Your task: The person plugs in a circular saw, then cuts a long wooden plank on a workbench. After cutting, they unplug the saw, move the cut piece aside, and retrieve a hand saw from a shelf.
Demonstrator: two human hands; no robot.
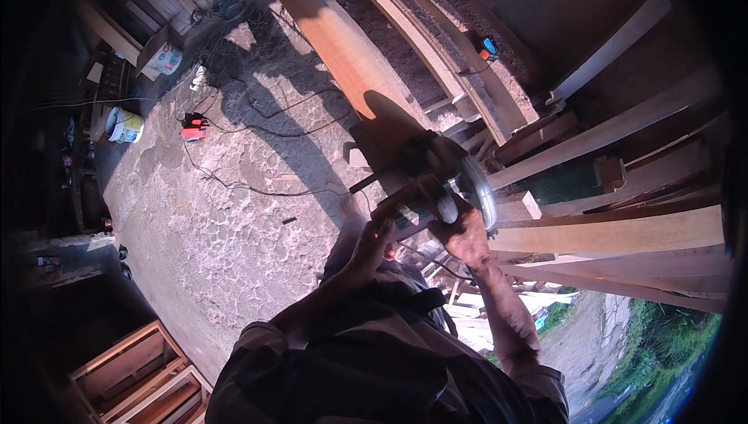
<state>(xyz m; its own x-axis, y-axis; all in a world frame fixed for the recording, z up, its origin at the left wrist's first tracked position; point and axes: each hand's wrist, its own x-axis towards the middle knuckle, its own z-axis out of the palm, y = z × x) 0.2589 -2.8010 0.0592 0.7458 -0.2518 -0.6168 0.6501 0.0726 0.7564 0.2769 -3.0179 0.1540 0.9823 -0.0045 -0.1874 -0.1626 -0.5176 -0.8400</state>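
A circular saw with a rounded silvery guard and dark body is held in front of me, over the near end of a long wooden plank. My right hand is wrapped round the saw's rear handle. My left hand grips the near left side of the saw's body, its fingers partly in shadow. The plank runs away from me toward the upper left, half in sun and half in shade. The saw hides the plank's near end, and I cannot make out the blade.
Several boards lie stacked at right. Longer timbers lie beyond the plank. A black cord crosses the dusty floor near a red tool. A white bucket stands at left, a wooden frame at lower left.
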